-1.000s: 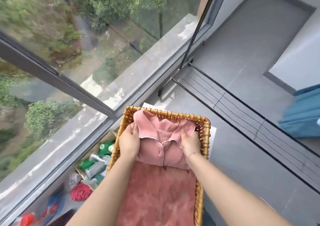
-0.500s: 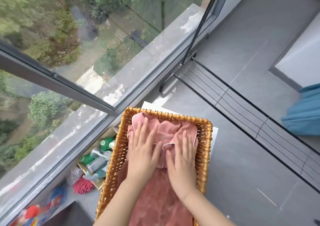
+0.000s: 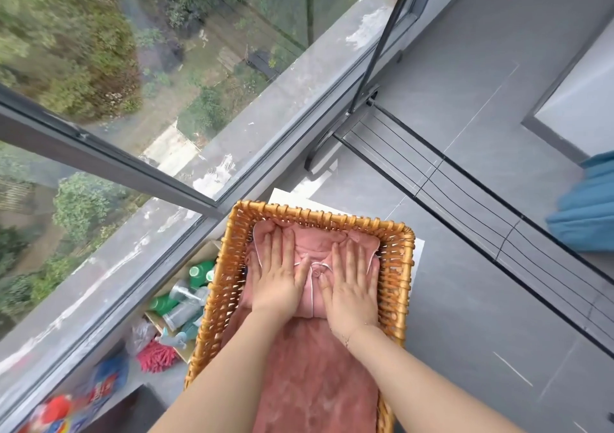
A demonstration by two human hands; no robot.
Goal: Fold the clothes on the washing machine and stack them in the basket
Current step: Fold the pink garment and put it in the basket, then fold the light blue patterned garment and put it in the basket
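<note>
A woven wicker basket (image 3: 397,260) stands below me by the window. Inside, at its far end, lies a folded light pink shirt (image 3: 314,250) with white piping, on top of a darker pink fleece cloth (image 3: 315,376) that fills the near part. My left hand (image 3: 277,274) presses flat on the shirt's left half, fingers straight. My right hand (image 3: 350,281) presses flat on its right half, fingers straight, a thin bracelet at the wrist. The washing machine is out of view.
Left of the basket a cardboard box (image 3: 181,299) holds green and clear bottles, with a pink duster (image 3: 156,356) beside it. A big window (image 3: 133,100) runs along the left. A wire drying rack (image 3: 465,206) crosses the grey floor; blue cloth (image 3: 588,213) lies at right.
A second ago my hands held the folded shirt by its sides while lowering it into the basket. They then let go and now lie flat on top, spread farther apart than half a second ago.
</note>
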